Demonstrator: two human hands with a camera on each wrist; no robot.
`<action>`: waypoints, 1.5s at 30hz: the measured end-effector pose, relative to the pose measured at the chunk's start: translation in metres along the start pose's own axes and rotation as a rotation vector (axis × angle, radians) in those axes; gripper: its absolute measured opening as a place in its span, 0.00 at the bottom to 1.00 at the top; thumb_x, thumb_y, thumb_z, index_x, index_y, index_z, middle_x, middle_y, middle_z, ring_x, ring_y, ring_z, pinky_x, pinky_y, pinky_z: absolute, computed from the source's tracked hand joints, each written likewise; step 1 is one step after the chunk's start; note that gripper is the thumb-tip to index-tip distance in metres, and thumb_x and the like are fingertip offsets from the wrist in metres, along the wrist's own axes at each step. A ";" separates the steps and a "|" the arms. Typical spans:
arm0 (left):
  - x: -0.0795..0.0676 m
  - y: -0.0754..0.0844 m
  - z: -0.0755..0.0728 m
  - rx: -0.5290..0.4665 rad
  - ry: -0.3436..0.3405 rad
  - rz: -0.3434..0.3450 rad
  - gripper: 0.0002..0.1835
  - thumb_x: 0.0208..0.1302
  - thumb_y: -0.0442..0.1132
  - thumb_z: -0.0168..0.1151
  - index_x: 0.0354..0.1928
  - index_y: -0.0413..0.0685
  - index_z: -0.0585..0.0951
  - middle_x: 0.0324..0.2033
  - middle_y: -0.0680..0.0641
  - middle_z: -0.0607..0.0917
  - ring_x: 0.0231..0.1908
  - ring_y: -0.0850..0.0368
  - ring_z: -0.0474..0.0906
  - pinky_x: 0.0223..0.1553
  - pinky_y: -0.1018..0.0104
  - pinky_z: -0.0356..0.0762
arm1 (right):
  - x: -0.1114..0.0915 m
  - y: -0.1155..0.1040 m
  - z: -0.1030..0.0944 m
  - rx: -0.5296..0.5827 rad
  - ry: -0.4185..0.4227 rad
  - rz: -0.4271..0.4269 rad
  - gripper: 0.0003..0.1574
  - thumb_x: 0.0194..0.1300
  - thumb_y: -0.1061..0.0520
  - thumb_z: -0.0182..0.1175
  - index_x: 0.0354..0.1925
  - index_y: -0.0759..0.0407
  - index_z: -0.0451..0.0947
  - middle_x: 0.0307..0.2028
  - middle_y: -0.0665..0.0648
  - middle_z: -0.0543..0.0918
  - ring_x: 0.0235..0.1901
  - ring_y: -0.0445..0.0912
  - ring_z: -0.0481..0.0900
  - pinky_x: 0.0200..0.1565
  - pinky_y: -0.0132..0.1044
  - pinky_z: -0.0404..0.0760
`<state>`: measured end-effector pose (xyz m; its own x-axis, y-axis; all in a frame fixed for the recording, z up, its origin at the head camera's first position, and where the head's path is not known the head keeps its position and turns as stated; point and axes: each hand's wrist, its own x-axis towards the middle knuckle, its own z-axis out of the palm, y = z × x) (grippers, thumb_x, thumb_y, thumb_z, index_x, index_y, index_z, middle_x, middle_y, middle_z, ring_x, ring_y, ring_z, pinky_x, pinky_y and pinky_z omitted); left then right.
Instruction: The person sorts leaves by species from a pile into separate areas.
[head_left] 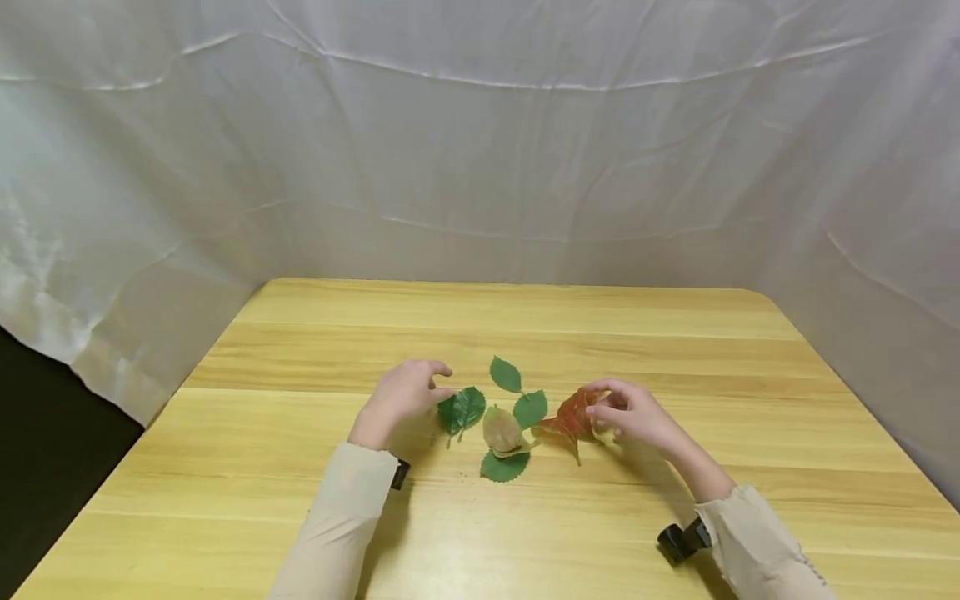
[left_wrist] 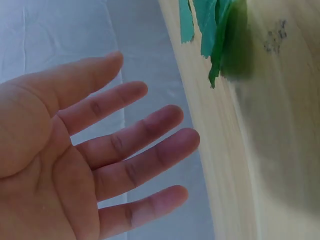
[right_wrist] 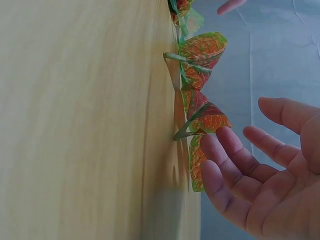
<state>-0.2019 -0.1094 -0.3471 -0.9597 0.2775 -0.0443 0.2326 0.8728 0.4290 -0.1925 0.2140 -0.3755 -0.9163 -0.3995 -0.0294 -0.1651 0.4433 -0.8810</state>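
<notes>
My left hand (head_left: pixel 400 395) hovers beside two dark green leaves (head_left: pixel 469 407) with toothed edges. In the left wrist view the palm and spread fingers hold nothing, and part of the green leaves (left_wrist: pixel 217 30) shows at the top. On the other side, my right hand (head_left: pixel 636 415) is at the red leaves (head_left: pixel 572 415), fingers loosely bent. The right wrist view shows its fingertips at a red-and-green veined leaf (right_wrist: pixel 212 121), none of them wrapped around it; whether they touch it is unclear. Between the hands lies a yellowish-pink leaf (head_left: pixel 501 429).
More green leaves lie around the middle: one at the back (head_left: pixel 506 374), another (head_left: pixel 530 408) just in front of it, and one nearest me (head_left: pixel 505 467). They rest on a wood-grain table (head_left: pixel 300 508). A pale curtain (head_left: pixel 480 167) hangs behind and at both sides.
</notes>
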 end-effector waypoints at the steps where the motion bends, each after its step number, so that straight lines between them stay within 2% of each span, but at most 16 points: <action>1: 0.000 -0.002 0.000 -0.014 -0.010 -0.016 0.19 0.59 0.43 0.60 0.51 0.46 0.77 0.33 0.47 0.82 0.32 0.56 0.77 0.30 0.63 0.74 | 0.000 0.000 0.000 0.002 -0.005 0.000 0.27 0.60 0.60 0.57 0.54 0.73 0.65 0.32 0.64 0.78 0.31 0.56 0.76 0.26 0.38 0.76; 4: 0.001 -0.006 0.000 -0.068 -0.039 -0.041 0.19 0.59 0.41 0.60 0.52 0.46 0.76 0.37 0.46 0.82 0.36 0.54 0.77 0.34 0.59 0.74 | 0.000 -0.002 -0.001 0.007 -0.016 -0.002 0.27 0.60 0.60 0.57 0.54 0.73 0.65 0.32 0.64 0.78 0.32 0.56 0.76 0.27 0.39 0.76; 6: 0.002 -0.009 -0.001 -0.122 -0.081 -0.057 0.19 0.59 0.41 0.59 0.53 0.45 0.75 0.36 0.45 0.81 0.34 0.53 0.77 0.35 0.58 0.74 | 0.000 -0.002 -0.002 0.008 -0.021 -0.004 0.27 0.61 0.60 0.56 0.54 0.73 0.65 0.33 0.64 0.78 0.32 0.56 0.76 0.27 0.39 0.76; 12: 0.005 -0.014 -0.002 -0.291 -0.226 -0.126 0.21 0.61 0.39 0.57 0.56 0.43 0.72 0.28 0.46 0.79 0.23 0.50 0.76 0.22 0.66 0.67 | -0.001 -0.002 -0.004 0.014 -0.030 0.002 0.28 0.61 0.60 0.56 0.55 0.74 0.63 0.33 0.65 0.78 0.32 0.56 0.76 0.27 0.38 0.77; 15: 0.008 -0.014 -0.004 -0.330 -0.241 -0.149 0.20 0.61 0.39 0.57 0.55 0.43 0.72 0.29 0.44 0.80 0.25 0.50 0.77 0.19 0.68 0.64 | -0.002 -0.002 -0.004 0.017 -0.031 0.007 0.28 0.60 0.61 0.56 0.55 0.74 0.63 0.33 0.65 0.78 0.32 0.56 0.76 0.27 0.38 0.77; 21: 0.012 -0.014 -0.003 -0.380 -0.255 -0.196 0.19 0.60 0.38 0.58 0.53 0.44 0.74 0.32 0.45 0.81 0.27 0.51 0.79 0.27 0.62 0.74 | -0.004 -0.001 -0.005 0.030 -0.037 0.022 0.29 0.60 0.61 0.56 0.55 0.75 0.62 0.33 0.66 0.78 0.32 0.56 0.76 0.27 0.39 0.77; 24: 0.015 -0.016 -0.001 -0.429 -0.280 -0.217 0.18 0.60 0.37 0.58 0.53 0.44 0.74 0.31 0.44 0.81 0.27 0.50 0.79 0.28 0.61 0.75 | -0.004 0.000 -0.005 0.034 -0.042 0.027 0.29 0.61 0.60 0.56 0.55 0.75 0.62 0.33 0.66 0.78 0.32 0.55 0.76 0.27 0.39 0.77; 29: 0.019 -0.017 0.004 -0.520 -0.332 -0.262 0.17 0.59 0.35 0.57 0.51 0.44 0.74 0.30 0.43 0.80 0.26 0.50 0.79 0.26 0.61 0.76 | -0.005 0.000 -0.007 0.030 -0.047 0.035 0.29 0.61 0.60 0.56 0.56 0.74 0.62 0.33 0.65 0.77 0.32 0.56 0.76 0.27 0.38 0.77; 35: 0.023 -0.018 0.008 -0.569 -0.379 -0.293 0.11 0.59 0.32 0.57 0.46 0.42 0.76 0.30 0.41 0.80 0.22 0.53 0.78 0.25 0.62 0.77 | -0.006 0.002 -0.008 0.051 -0.055 0.039 0.29 0.61 0.61 0.55 0.56 0.75 0.61 0.34 0.66 0.77 0.33 0.57 0.76 0.27 0.38 0.77; 45: 0.029 -0.019 0.016 -0.595 -0.356 -0.323 0.07 0.58 0.28 0.57 0.39 0.39 0.78 0.23 0.44 0.80 0.18 0.58 0.75 0.23 0.65 0.75 | -0.007 0.001 -0.008 0.076 -0.059 0.044 0.29 0.62 0.61 0.55 0.56 0.75 0.60 0.34 0.64 0.77 0.33 0.55 0.76 0.26 0.37 0.76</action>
<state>-0.2320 -0.1116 -0.3713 -0.8336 0.2461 -0.4945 -0.2716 0.5969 0.7549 -0.1892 0.2240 -0.3724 -0.8987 -0.4281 -0.0948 -0.0946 0.4004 -0.9115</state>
